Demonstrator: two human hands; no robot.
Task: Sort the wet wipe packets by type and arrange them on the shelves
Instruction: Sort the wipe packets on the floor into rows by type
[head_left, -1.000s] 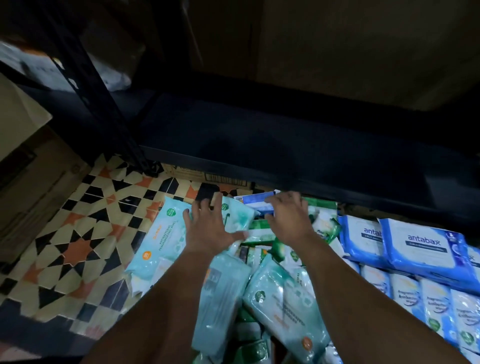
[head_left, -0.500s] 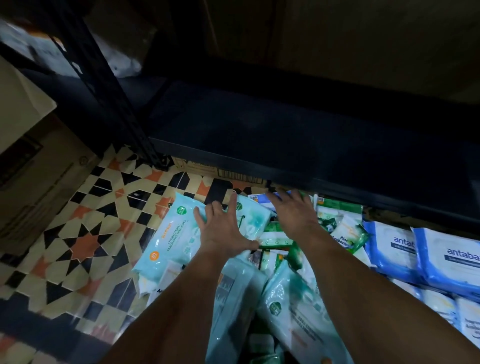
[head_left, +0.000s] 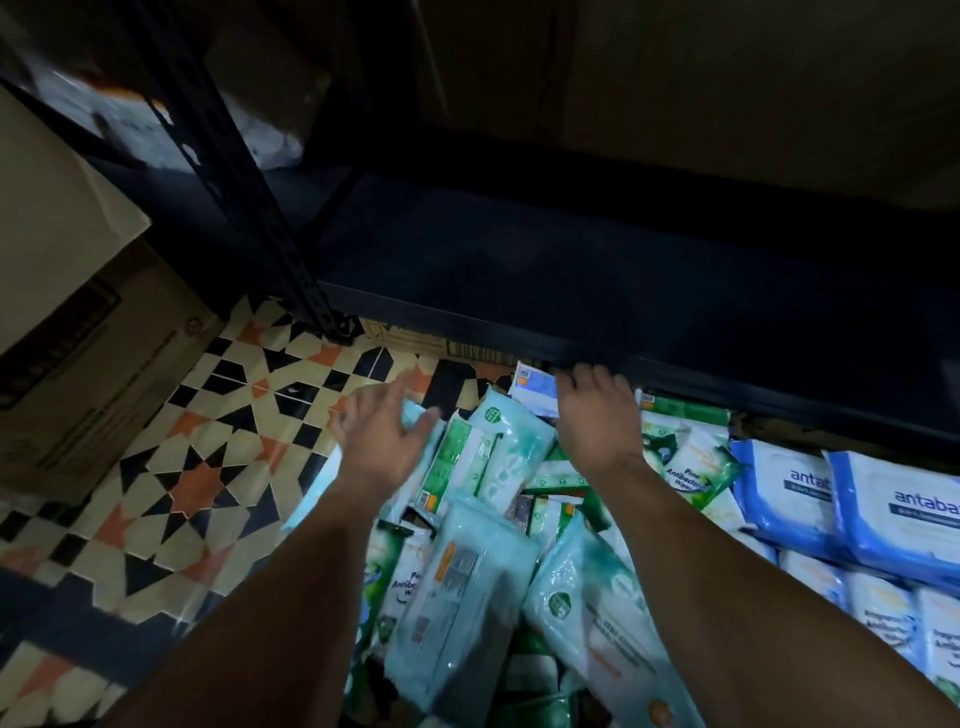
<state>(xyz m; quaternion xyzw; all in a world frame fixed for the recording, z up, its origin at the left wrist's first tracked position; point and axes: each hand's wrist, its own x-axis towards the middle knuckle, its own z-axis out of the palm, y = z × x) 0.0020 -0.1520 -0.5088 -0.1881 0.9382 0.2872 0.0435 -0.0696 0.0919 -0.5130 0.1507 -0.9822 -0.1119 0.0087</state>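
While reaching into a heap of wet wipe packets just in front of the shelf, works with both hands at once. Lays the right hand on a blue-and-white packet right at the shelf's front edge, fingers stretched forward and tips lost in shadow under that edge; cannot tell whether hooked round the packet or merely resting. Holds the left hand, blurred, over a pale teal packet a little further out from the shelf, fingers spread and loose, clasping nothing visible.

Suggests a light, soft load: limp film pouches, probably slick, likely to sag if lifted by one corner. Best taken across the short sides, thumb on top, fingers beneath.

Shows the blue-and-white packet lying flat, its long axis seemingly running along the shelf edge, though mostly covered by the hand. Shows a green-and-white packet between the hands lying flat too, long axis angled away from the shelf front, round green seal at the end nearest the shelf.
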